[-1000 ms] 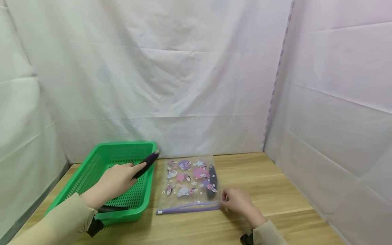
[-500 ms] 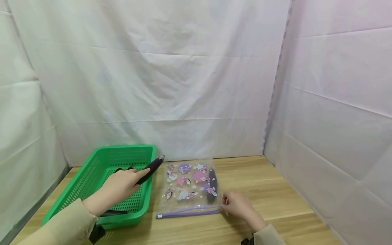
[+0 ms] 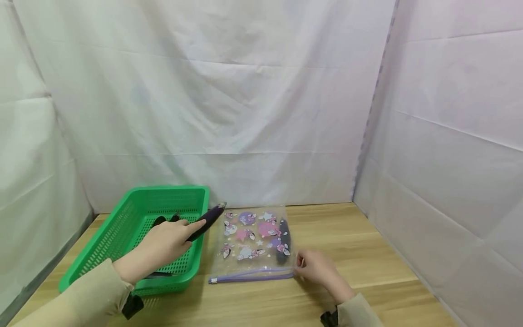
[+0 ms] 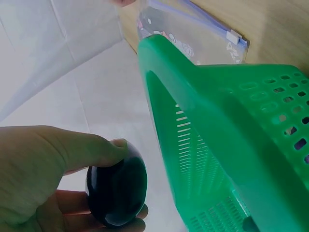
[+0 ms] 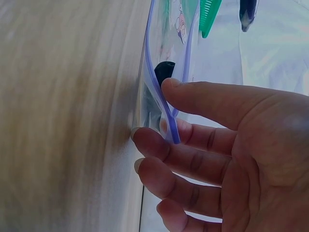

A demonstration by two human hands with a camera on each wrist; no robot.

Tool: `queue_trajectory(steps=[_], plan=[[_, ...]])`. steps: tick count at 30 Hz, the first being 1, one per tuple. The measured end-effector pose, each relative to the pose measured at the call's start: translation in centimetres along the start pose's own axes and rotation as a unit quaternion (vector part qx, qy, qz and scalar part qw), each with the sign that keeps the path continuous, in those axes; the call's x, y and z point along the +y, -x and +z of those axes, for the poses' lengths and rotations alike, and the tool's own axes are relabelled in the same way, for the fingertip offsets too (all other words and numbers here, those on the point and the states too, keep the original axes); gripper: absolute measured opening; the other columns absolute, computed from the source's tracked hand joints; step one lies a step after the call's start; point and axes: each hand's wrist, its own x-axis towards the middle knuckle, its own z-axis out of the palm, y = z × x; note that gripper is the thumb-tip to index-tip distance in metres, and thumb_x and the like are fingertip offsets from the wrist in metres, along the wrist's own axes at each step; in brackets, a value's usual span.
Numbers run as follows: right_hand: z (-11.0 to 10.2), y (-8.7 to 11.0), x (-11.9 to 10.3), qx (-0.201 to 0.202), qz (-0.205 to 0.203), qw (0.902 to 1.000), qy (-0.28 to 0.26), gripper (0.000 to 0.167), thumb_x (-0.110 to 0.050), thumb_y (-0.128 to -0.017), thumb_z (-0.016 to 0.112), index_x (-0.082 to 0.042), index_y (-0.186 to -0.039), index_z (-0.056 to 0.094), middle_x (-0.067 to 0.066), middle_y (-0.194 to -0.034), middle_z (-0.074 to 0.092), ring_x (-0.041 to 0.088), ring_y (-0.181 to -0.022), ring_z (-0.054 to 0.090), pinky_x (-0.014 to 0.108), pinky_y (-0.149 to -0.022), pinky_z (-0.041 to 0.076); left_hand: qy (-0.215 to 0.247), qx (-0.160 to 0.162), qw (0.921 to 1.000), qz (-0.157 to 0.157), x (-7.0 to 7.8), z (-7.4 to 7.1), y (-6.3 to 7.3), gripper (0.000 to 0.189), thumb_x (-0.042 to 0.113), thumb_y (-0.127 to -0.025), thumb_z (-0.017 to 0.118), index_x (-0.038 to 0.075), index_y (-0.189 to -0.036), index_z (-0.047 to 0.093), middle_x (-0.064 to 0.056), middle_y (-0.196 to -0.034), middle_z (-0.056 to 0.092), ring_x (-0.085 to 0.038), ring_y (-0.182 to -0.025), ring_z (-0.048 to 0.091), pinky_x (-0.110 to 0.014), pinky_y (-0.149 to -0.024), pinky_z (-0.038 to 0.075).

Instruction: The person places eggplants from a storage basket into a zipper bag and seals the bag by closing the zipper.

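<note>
My left hand [image 3: 163, 245] grips a dark purple eggplant [image 3: 208, 221] above the right rim of the green basket [image 3: 199, 259]. Its stem end points away and to the right; in the left wrist view, the rounded, glossy end of the eggplant [image 4: 118, 191] shows between thumb and fingers. A clear slider bag [image 3: 239, 262] with pink and purple cartoon prints lies flat right of the basket, with another eggplant [image 3: 283, 238] inside along its right side. My right hand [image 3: 318, 270] pinches the right corner of the bag's purple zip [image 5: 172, 126], and the mouth gapes slightly.
Several more eggplants, including a dark one [image 3: 158, 221], lie in the basket, partly hidden by my left arm. The slider [image 3: 213, 281] sits at the zip's left end. White curtains [image 3: 261, 113] enclose the wooden table [image 3: 335, 227] at the back and sides.
My left hand has carried the eggplant a little to the right, so its stem end now reaches the bag's far left corner. My right hand keeps its place at the zip.
</note>
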Motion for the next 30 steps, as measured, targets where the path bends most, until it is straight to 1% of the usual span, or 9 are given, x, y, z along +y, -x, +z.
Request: queue_trajectory(steps=[5,7,10,13,17,21,26,30], plan=[[0.12,0.26,0.07,-0.006,-0.005,1.0000,0.001,0.021,-0.021,-0.075,0.076,-0.018,-0.072,0.055,-0.012,-0.061,0.053,0.008,-0.051,0.046,0.028,-0.047,0.038,0.009,-0.011,0.9999,-0.005,0.42,0.23,0.37,0.056,0.009,-0.081,0.076,0.013,-0.134,0.059,-0.005,-0.086,0.063,-0.005,-0.043,0.032,-0.023,-0.043,0.030],[0.18,0.37,0.12,-0.008,-0.004,1.0000,0.000,0.021,-0.021,-0.075,0.076,-0.018,-0.072,0.055,-0.012,-0.061,0.053,0.008,-0.052,0.046,0.028,-0.047,0.038,0.010,-0.009,0.9999,-0.003,0.58,0.29,0.41,0.056,0.009,-0.081,0.076,0.013,-0.134,0.059,-0.004,-0.086,0.063,-0.005,-0.043,0.031,-0.023,-0.043,0.029],[0.17,0.38,0.16,-0.007,-0.002,1.0000,-0.004,0.021,-0.021,-0.075,0.076,-0.018,-0.073,0.055,-0.011,-0.062,0.053,0.008,-0.052,0.046,0.028,-0.047,0.038,0.008,-0.004,0.9999,0.004,0.75,0.30,0.28,0.055,0.006,-0.082,0.073,0.014,-0.135,0.059,0.000,-0.078,0.058,-0.005,-0.043,0.026,-0.022,-0.043,0.023],[0.04,0.21,0.09,-0.002,0.002,1.0000,-0.004,0.020,-0.022,-0.075,0.075,-0.018,-0.073,0.055,-0.012,-0.061,0.053,0.008,-0.051,0.047,0.029,-0.047,0.038,0.003,0.002,0.9999,0.012,0.85,0.16,0.03,0.054,0.004,-0.083,0.069,0.014,-0.135,0.059,0.006,-0.069,0.047,-0.005,-0.044,0.020,-0.022,-0.044,0.018],[-0.11,0.02,0.03,0.004,0.003,1.0000,0.006,0.021,-0.023,-0.075,0.075,-0.019,-0.073,0.055,-0.012,-0.062,0.053,0.008,-0.052,0.046,0.029,-0.048,0.037,-0.003,0.005,0.9998,0.017,0.89,0.08,-0.19,0.054,0.004,-0.083,0.068,0.014,-0.135,0.059,0.007,-0.066,0.043,-0.005,-0.045,0.019,-0.022,-0.044,0.016],[-0.12,0.00,0.06,0.001,0.005,1.0000,0.008,0.022,-0.024,-0.076,0.076,-0.019,-0.073,0.055,-0.012,-0.062,0.053,0.008,-0.052,0.046,0.029,-0.049,0.037,-0.008,0.010,0.9997,0.020,0.91,0.16,-0.33,0.054,0.004,-0.082,0.070,0.013,-0.135,0.059,0.008,-0.065,0.041,-0.005,-0.044,0.019,-0.022,-0.044,0.016],[-0.21,0.00,0.01,-0.004,0.009,0.9999,0.006,0.022,-0.024,-0.076,0.075,-0.019,-0.074,0.055,-0.012,-0.062,0.053,0.008,-0.052,0.047,0.029,-0.049,0.038,-0.008,0.021,0.9991,0.035,0.96,0.29,-0.48,0.054,0.004,-0.082,0.070,0.014,-0.134,0.059,0.007,-0.067,0.042,-0.005,-0.045,0.019,-0.022,-0.045,0.016],[-0.23,-0.11,0.03,-0.002,0.007,0.9999,0.007,0.021,-0.024,-0.076,0.075,-0.019,-0.073,0.055,-0.012,-0.062,0.053,0.008,-0.053,0.047,0.029,-0.049,0.038,-0.007,0.018,0.9990,0.039,1.07,0.46,-0.57,0.055,0.002,-0.082,0.069,0.015,-0.134,0.059,0.006,-0.069,0.045,-0.006,-0.046,0.019,-0.023,-0.046,0.016]])
